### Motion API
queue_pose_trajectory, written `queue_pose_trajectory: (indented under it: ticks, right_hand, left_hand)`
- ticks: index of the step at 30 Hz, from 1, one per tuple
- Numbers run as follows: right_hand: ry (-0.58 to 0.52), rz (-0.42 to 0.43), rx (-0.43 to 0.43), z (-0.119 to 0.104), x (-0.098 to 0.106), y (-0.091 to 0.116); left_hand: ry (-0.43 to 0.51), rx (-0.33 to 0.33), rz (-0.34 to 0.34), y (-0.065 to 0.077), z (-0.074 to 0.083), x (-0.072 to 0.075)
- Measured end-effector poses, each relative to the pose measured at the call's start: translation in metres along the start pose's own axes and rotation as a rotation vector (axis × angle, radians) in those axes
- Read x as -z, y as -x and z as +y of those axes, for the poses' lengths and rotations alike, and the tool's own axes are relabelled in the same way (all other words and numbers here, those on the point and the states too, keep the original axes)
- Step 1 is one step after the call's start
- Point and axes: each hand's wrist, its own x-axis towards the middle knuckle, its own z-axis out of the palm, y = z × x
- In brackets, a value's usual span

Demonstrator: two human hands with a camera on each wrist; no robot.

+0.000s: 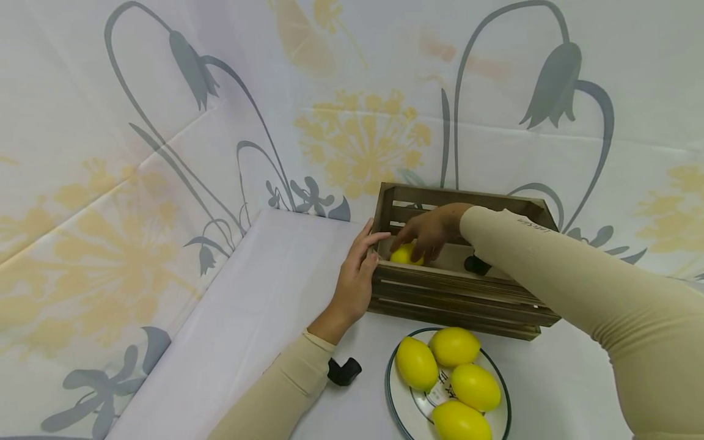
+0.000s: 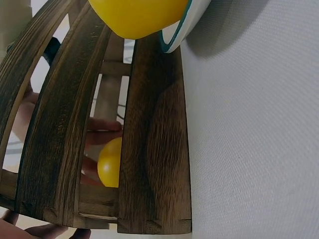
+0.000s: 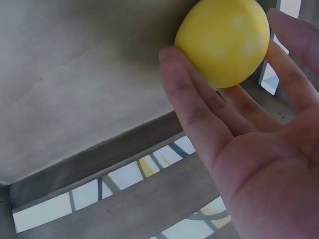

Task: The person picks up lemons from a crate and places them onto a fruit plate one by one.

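A slatted brown wooden crate point(image 1: 456, 290) stands against the patterned cloth. My right hand point(image 1: 431, 231) reaches down into its left part, with the fingers and thumb round a yellow lemon point(image 3: 227, 42) low inside. Through the slats, the left wrist view shows part of that lemon point(image 2: 109, 163) and some fingertips beside it. My left hand point(image 1: 356, 275) rests against the crate's left end, its fingers mostly straight. One fingertip reaches over the rim, and the thumb lies by the near corner. In the left wrist view only some fingers of this hand point(image 2: 37, 231) show.
A white plate point(image 1: 392, 391) with a dark green rim sits in front of the crate, bearing several lemons point(image 1: 475, 387). White cloth point(image 1: 264, 305) covers the table. A cloth with grey and yellow flowers point(image 1: 363, 140) hangs behind. Black devices show at both wrists.
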Motion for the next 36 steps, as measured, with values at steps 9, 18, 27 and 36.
queue_pose_trajectory:
  ticks: [9, 18, 27, 36]
  right_hand:
    - [-0.042, 0.083, -0.016, 0.007, -0.003, -0.009]
    - [-0.017, 0.143, 0.017, 0.01, -0.005, -0.017]
    - [0.012, 0.178, 0.007, 0.013, -0.004, -0.021]
    - [0.059, 0.239, 0.002, 0.014, 0.0, -0.016]
  left_hand:
    - [0.005, -0.008, 0.001, 0.0, 0.0, 0.001]
    - [0.002, -0.011, 0.0, 0.0, -0.001, 0.0]
    - [-0.012, -0.03, 0.0, 0.0, -0.004, 0.0]
    - [-0.027, -0.047, 0.002, 0.0, -0.004, 0.0]
